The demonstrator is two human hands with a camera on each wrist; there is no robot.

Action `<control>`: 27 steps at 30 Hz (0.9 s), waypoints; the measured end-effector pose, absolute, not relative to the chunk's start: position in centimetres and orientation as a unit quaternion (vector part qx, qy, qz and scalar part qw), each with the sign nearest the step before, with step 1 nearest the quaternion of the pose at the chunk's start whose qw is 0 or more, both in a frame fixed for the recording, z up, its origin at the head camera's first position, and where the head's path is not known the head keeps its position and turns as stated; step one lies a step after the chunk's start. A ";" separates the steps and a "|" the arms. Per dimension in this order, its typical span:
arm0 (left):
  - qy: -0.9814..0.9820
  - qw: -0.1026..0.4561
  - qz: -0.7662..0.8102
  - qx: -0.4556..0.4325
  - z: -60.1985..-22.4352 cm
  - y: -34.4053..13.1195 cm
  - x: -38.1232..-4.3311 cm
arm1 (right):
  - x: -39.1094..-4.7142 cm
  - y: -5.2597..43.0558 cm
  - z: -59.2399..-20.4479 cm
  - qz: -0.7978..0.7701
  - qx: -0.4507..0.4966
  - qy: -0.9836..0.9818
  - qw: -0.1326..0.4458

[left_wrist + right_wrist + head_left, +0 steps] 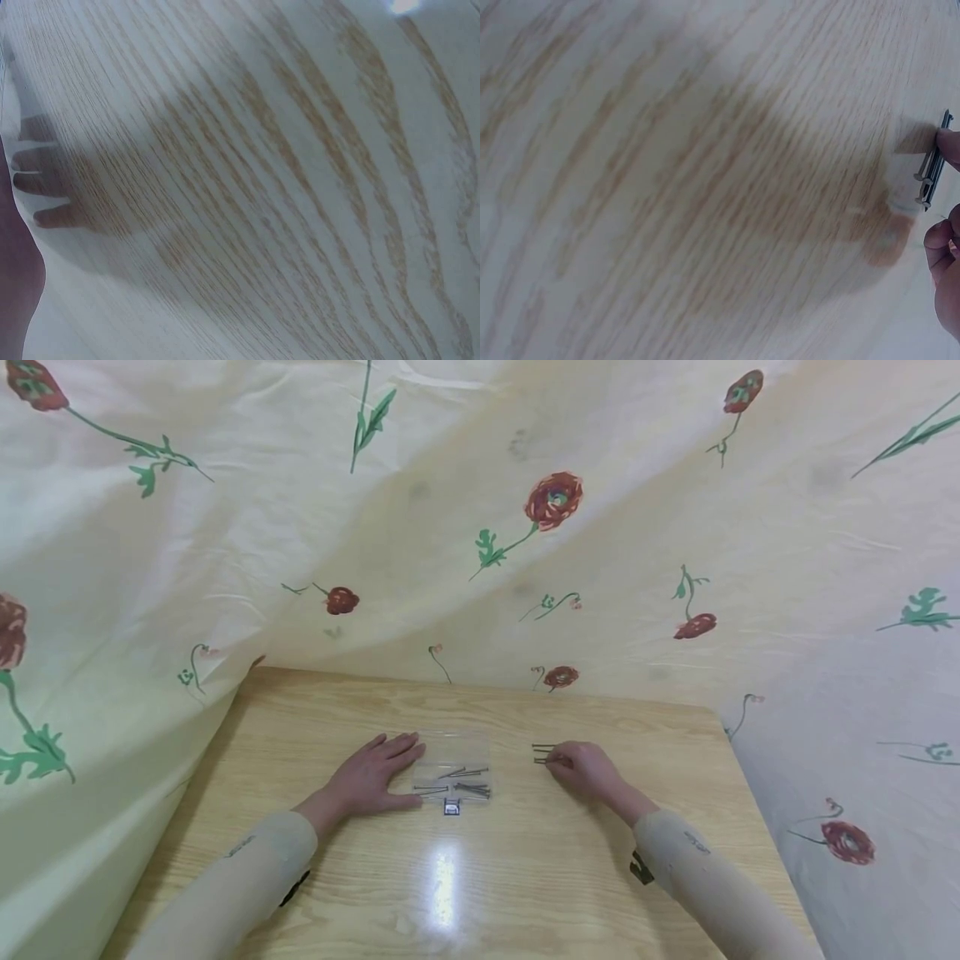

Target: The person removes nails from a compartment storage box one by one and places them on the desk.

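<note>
The left hand (371,779), fingers straight, rests at a clear plastic box (453,748) (nails (472,789) inside); the right hand (590,770), fingers curled, apparently pinches dark nails (934,169).

The left wrist view's edge cut off most of the left hand (371,779), the right wrist view's edge part of the right hand (588,771). Overlapping nails (472,790) and sleeve print (242,846) were too small to make out.

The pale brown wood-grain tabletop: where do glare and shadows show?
Head view: white glare on the tabletop, in front of the clear rectangular plastic box; left wrist view: a bright spot at top right, dark finger shapes at left; right wrist view: a broad soft shadow across the middle.
</note>
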State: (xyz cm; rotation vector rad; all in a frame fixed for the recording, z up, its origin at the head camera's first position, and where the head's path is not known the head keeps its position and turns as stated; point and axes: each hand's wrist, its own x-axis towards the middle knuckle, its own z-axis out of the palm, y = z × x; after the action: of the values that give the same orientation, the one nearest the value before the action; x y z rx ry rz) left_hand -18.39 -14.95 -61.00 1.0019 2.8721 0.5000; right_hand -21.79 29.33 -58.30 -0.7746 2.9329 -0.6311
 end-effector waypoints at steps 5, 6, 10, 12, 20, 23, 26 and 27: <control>0.931 0.029 0.161 0.325 -61.0 -14.9 -18.5 | -21.9 29.5 -58.3 -0.199 -0.246 0.948 0.025; 0.932 0.029 0.161 0.325 -61.0 -14.9 -18.5 | -21.9 29.6 -58.3 -0.199 -0.246 0.948 0.025; 0.932 0.028 0.161 0.324 -61.0 -14.9 -18.5 | -21.9 29.6 -58.3 -0.205 -0.250 0.946 0.025; 0.933 0.031 0.158 0.322 -61.1 -14.9 -18.5 | -21.9 29.5 -58.3 -0.207 -0.253 0.945 0.024; 0.933 0.036 0.153 0.323 -61.0 -15.0 -18.7 | -22.0 29.3 -58.2 -0.209 -0.257 0.943 0.027; 0.932 0.032 0.157 0.326 -60.9 -15.1 -18.7 | -21.9 29.2 -58.1 -0.207 -0.253 0.945 0.033; 0.931 0.034 0.161 0.326 -60.8 -15.1 -18.7 | -21.9 29.2 -57.9 -0.205 -0.252 0.945 0.033; 0.931 0.035 0.161 0.325 -60.8 -15.0 -18.6 | -21.9 29.2 -57.8 -0.205 -0.253 0.945 0.031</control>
State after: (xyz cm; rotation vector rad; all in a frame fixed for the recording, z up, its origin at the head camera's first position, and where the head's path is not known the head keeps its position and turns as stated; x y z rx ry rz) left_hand -18.65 -15.04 -60.80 0.9978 2.8619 0.4953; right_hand -21.89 29.18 -57.83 -0.7781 2.9115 -0.6316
